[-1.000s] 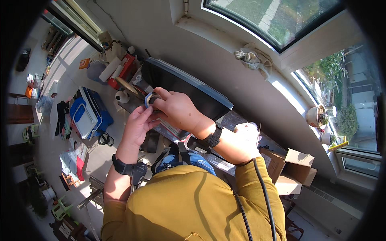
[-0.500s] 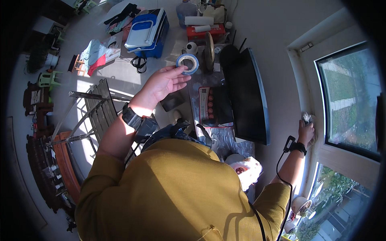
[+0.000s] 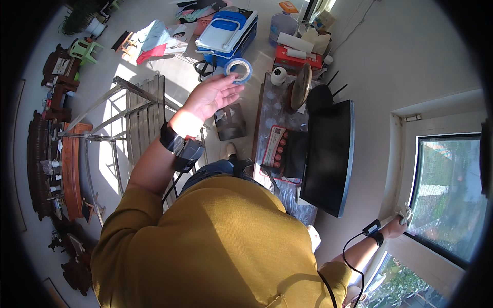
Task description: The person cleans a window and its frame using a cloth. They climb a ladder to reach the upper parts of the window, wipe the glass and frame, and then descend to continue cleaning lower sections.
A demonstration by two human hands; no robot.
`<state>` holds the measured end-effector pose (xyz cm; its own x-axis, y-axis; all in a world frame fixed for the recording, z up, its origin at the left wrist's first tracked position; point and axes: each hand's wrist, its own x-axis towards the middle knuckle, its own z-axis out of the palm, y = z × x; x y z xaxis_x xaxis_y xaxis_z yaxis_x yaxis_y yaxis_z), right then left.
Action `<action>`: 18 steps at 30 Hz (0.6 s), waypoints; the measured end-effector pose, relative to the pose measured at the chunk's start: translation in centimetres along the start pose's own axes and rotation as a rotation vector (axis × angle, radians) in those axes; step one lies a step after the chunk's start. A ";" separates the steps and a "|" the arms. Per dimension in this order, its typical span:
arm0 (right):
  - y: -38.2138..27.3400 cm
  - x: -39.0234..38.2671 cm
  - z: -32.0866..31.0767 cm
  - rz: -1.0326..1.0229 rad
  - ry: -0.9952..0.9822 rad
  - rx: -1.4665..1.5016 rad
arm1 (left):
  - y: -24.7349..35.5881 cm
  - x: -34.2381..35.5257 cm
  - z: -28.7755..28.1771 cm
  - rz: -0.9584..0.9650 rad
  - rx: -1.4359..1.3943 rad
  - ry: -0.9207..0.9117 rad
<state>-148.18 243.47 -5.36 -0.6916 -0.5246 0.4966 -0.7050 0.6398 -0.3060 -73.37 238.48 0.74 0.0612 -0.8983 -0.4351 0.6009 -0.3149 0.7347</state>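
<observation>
My left hand (image 3: pixel 208 98) is held out in front of me with a ring-shaped roll of tape (image 3: pixel 248 71), blue at the outside and whitish inside. Thumb and index finger pinch its lower edge; the remaining fingers are loosely extended. Far to the right, my right hand (image 3: pixel 393 227) is closed on a crumpled whitish cloth (image 3: pixel 405 213), pressed against the window frame by the lower corner of the glass pane (image 3: pixel 448 197). The fingers there are partly hidden. Both wrists carry black straps with small devices.
A table to my right bears a black monitor (image 3: pixel 328 159), a white camera (image 3: pixel 278 76) and a round disc (image 3: pixel 299 88). A slatted folding bench (image 3: pixel 146 115) stands left. Beyond are a blue-and-white cooler box (image 3: pixel 226 33) and a red box (image 3: pixel 291 59).
The view has swung, shifting the room. My right hand with the cloth has moved from the frame's side to beside the pane's lower corner. The left hand keeps the tape roll.
</observation>
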 end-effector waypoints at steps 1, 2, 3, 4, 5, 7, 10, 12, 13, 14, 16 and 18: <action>-0.9 -0.1 -1.4 0.038 0.080 0.025 | 0.2 0.0 -0.4 0.015 0.022 0.027; -1.8 0.0 -3.2 0.071 0.134 0.124 | 0.4 -0.1 -0.8 0.029 0.046 0.051; -2.9 -0.4 -4.7 0.093 0.197 0.332 | 0.5 -0.1 -1.2 0.048 0.070 0.063; -3.9 -0.9 -6.5 0.131 0.260 0.460 | 0.6 -0.1 -1.6 0.054 0.086 0.095; -5.1 -1.0 -8.5 0.187 0.241 0.708 | 0.6 -0.1 -2.0 0.063 0.101 0.118; -7.4 -1.0 -12.3 0.173 0.167 1.083 | 0.5 -0.2 -2.6 0.091 0.150 0.164; -10.7 -2.4 -16.5 0.120 0.070 1.511 | 0.0 -0.1 -3.2 0.133 0.243 0.203; -13.4 -3.8 -16.8 0.228 0.117 1.728 | -0.4 -0.3 -3.4 0.145 0.280 0.210; -14.7 -4.6 -16.8 0.288 0.044 1.819 | -0.6 -0.3 -3.4 0.148 0.295 0.209; -16.0 -5.7 -16.6 0.332 -0.086 1.911 | -0.8 -0.4 -3.4 0.151 0.308 0.209; -19.3 -8.3 -14.5 0.432 -0.332 1.965 | -1.3 -0.5 -3.5 0.158 0.303 0.215; -23.2 -12.4 -11.4 0.536 -0.799 1.985 | -1.7 -0.5 -3.7 0.164 0.274 0.223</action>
<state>-121.49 241.53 4.85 -0.3542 -0.9322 -0.0750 0.6738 -0.1988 -0.7116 -71.45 240.58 -2.23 0.3289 -0.8644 -0.3802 0.3351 -0.2696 0.9028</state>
